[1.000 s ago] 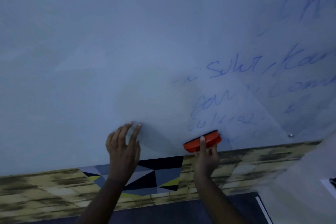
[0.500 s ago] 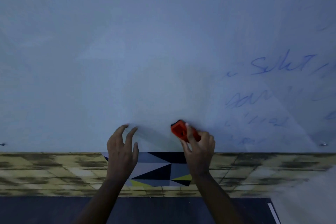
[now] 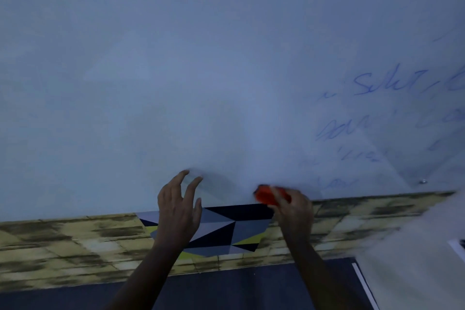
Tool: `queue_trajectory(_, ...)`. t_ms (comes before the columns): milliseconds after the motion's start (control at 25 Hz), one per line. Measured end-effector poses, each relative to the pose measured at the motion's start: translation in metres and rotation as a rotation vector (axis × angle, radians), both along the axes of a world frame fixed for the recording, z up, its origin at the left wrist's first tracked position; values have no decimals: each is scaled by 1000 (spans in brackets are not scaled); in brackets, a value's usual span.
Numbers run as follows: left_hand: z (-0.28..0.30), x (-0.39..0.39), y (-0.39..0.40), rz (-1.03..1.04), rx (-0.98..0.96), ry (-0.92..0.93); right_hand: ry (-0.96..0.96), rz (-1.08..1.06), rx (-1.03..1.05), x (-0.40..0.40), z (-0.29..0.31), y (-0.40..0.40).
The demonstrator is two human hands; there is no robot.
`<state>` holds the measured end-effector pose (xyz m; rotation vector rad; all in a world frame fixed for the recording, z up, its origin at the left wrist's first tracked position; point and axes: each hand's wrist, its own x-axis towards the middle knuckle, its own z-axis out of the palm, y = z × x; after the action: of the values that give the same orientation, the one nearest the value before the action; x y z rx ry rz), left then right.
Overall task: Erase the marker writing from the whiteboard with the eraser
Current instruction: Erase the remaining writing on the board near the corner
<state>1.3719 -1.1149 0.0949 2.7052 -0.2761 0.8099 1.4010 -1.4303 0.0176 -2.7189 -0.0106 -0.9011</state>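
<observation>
Whiteboard [image 3: 176,70], a broad pale-blue glossy panel, fills most of the view; its left and middle look wiped, while faint blue marker writing [image 3: 362,108] survives only at the right. Under its bottom edge runs a band of yellowish mottled wall tiling [image 3: 63,241] with a patch of grey, black and yellow triangles [image 3: 234,229] at the centre.

The left hand [image 3: 178,211] reaches up with spread, loosely bent fingers whose tips touch the board's lower edge — holding nothing, probably bracing the body.

The right hand [image 3: 293,211] grips a small orange plastic eraser [image 3: 266,195], fingers curled over its back to press it flat against the board near the bottom edge. It sits left of the remaining writing — likely the next area to wipe. The hand is motion-blurred.
</observation>
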Motion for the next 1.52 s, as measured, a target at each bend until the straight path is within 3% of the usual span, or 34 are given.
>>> queue_trajectory(120,-4,-1,1,-14,-24,19,13,-433,907,-13,23,-31)
queue_trajectory(200,-6,-2,4,-7,-41,33,10,-430,1254,-7,25,-36)
queue_trajectory(360,-11,-6,25,28,-89,82,155,-413,1330,2,17,16)
queue_trajectory(480,-16,-11,48,43,-104,96,287,-278,1465,-5,8,104)
queue_trajectory(600,-16,-13,67,28,-104,99,464,-141,1472,-8,-3,199)
queue_trajectory(680,-13,-10,79,30,-113,100,452,-177,1528,-5,-3,236)
queue_trajectory(840,-8,-11,86,22,-107,88,388,-183,1751,-4,7,213)
queue_trajectory(920,-5,-9,84,8,-92,81,284,-299,1810,-4,18,168)
queue_trajectory(1080,-6,-5,59,24,-103,59,-89,-375,1680,4,58,65)
queue_trajectory(1240,2,4,-12,-25,-70,-4,-356,-284,1188,18,120,-8)
queue_trajectory(1360,22,17,-72,-107,8,-104,-310,-121,800,13,132,10)
queue_trajectory(1520,49,36,-150,-150,101,-208,-164,27,637,0,97,11)
